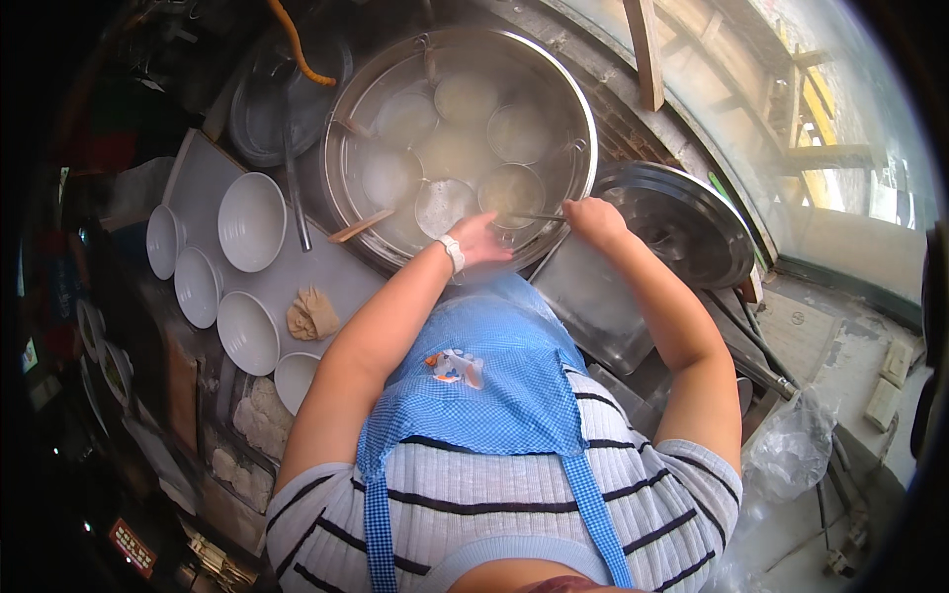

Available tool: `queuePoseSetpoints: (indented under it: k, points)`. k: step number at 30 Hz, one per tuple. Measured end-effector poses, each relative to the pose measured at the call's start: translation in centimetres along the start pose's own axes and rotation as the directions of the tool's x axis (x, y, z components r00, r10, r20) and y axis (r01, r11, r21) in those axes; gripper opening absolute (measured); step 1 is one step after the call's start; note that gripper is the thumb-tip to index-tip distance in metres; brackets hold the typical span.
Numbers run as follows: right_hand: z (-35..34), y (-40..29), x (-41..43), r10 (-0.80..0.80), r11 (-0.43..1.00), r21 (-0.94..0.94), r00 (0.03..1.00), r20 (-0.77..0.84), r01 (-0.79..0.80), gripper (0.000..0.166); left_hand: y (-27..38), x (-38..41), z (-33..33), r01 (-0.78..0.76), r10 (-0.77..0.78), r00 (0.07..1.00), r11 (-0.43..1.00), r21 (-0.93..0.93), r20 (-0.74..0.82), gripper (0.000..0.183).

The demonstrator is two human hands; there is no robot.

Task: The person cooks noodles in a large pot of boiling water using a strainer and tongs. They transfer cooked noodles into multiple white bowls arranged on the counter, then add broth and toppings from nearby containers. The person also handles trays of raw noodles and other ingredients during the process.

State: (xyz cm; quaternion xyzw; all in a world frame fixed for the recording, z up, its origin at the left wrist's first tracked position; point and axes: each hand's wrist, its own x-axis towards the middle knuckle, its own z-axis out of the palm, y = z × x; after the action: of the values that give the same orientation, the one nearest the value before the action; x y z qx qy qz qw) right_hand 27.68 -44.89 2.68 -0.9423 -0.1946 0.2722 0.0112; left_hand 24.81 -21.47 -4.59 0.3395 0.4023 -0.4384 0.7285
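Note:
Steam rises from a large steel pot of cloudy liquid before me. Several round strainer baskets sit in it, among them one with white foam and a basket with pale contents. My right hand, at the pot's right rim, grips a thin dark rod that points toward that second basket. Whether the rod is joined to the basket is unclear. My left hand, slightly blurred and with a white band at the wrist, hovers over the near rim. Its fingers are apart, and nothing shows in them.
Left of the pot, several white bowls and a crumpled tan cloth rest on a counter. A wooden handle crosses the pot's rim. To the right are a steel lid, a rectangular metal tray and a clear plastic bag.

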Motion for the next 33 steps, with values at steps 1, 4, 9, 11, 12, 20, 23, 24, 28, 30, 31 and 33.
queuePoseSetpoints:
  k: [1, 4, 9, 11, 12, 20, 23, 24, 28, 30, 31, 33]
  points:
    - [-0.9, 0.0, -0.8, 0.02, 0.999, 0.026, 1.0, 0.01, -0.02, 0.017, -0.7, 1.2, 1.3, 0.002, 0.0, 1.0, 0.996, -0.087, 0.027, 0.042]
    - [-3.3, 0.0, -3.9, 0.115, 0.993, -0.027, 0.99, -0.078, -0.118, 0.013, -2.2, 6.8, -0.1, 0.102, -0.106, 0.994, 0.928, -0.358, 0.009, 0.023]
    - [-4.3, -0.1, -10.0, 0.272, 0.962, 0.021, 0.945, -0.179, -0.273, 0.009, -0.5, 2.3, 2.4, 0.227, -0.256, 0.966, 0.757, -0.613, 0.042, 0.01]
    - [-4.6, -0.6, -12.4, 0.307, 0.952, 0.084, 0.913, -0.268, -0.296, 0.007, 0.3, -0.1, 3.0, 0.207, -0.229, 0.973, 0.767, -0.608, 0.042, 0.012]
    - [-5.1, -1.0, -13.6, 0.322, 0.947, 0.123, 0.893, -0.316, -0.298, 0.007, 0.7, -1.7, 3.2, 0.201, -0.22, 0.975, 0.768, -0.608, 0.045, 0.01]
    - [-10.2, -6.0, -21.2, 0.402, 0.915, 0.231, 0.745, -0.532, -0.33, 0.01, -0.9, -14.6, 6.6, 0.158, -0.012, 0.967, 0.811, -0.563, 0.254, 0.013]
    - [-11.2, -7.8, -22.2, 0.397, 0.916, 0.188, 0.738, -0.546, -0.354, 0.01, -1.7, -19.2, 7.1, 0.059, 0.074, 0.964, 0.878, -0.475, 0.257, 0.014]
    - [-11.6, -8.4, -22.4, 0.396, 0.916, 0.18, 0.736, -0.549, -0.358, 0.009, -1.9, -19.3, 6.6, 0.005, 0.118, 0.962, 0.896, -0.444, 0.248, 0.014]
    - [-12.8, -10.4, -23.2, 0.402, 0.911, 0.165, 0.717, -0.57, -0.379, 0.009, -1.6, -18.2, 3.8, -0.255, 0.291, 0.942, 0.945, -0.204, 0.169, 0.012]
    - [-12.9, -10.9, -23.4, 0.38, 0.922, 0.175, 0.716, -0.585, -0.347, 0.008, -1.6, -17.8, 2.5, -0.384, 0.387, 0.911, 0.922, -0.052, 0.14, 0.012]
    - [-12.9, -11.1, -23.4, 0.354, 0.934, 0.183, 0.723, -0.593, -0.307, 0.008, -1.5, -17.7, 1.8, -0.401, 0.4, 0.906, 0.916, -0.024, 0.14, 0.011]
    - [-12.6, -11.4, -22.7, 0.302, 0.953, 0.18, 0.733, -0.61, -0.243, 0.008, -1.2, -17.5, 0.6, -0.428, 0.42, 0.897, 0.903, 0.037, 0.141, 0.011]
